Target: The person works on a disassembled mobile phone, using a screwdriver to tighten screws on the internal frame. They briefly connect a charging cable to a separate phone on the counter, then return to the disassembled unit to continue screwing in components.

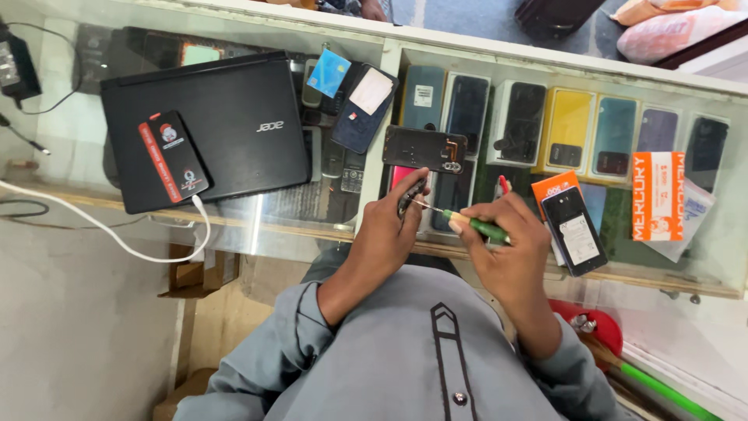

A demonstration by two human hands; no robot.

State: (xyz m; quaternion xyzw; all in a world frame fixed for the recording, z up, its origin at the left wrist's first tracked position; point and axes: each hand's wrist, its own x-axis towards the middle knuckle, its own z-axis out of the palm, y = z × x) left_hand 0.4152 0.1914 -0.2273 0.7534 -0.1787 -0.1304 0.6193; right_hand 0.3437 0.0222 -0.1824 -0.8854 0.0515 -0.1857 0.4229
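Left hand: the left hand (387,228) is closed around a small dark phone part (411,196), pinched between thumb and fingertips just above the counter edge, at about 12 o'clock from the person's chest.
Right hand: the right hand (510,238) is curled shut on a green-handled screwdriver (475,226), its thin metal shaft running toward 9 o'clock so the tip meets the part in the other hand.
Where the work sits: both hands hover near the front rim of the glass counter (327,210), close together, the tool bridging them.
Handling, as a judgement: the part looks light, thin and stiff, probably fragile at its edges; gripping by the sides seems safest. The screwdriver is slim and light, and the ribbed green handle is the natural grip.
At 12 o'clock of the hands: an opened phone back frame (425,148) lies flat on the glass.
At 3 o'clock: a black phone (575,231) rests on an orange box (552,187), and beyond it an orange and white packet (658,195).
At 10 o'clock: a closed black laptop (234,125) with a black and red device (173,154) on its lid, a white cable (117,238) plugged in.
Under the glass: rows of coloured phone cases (569,129).
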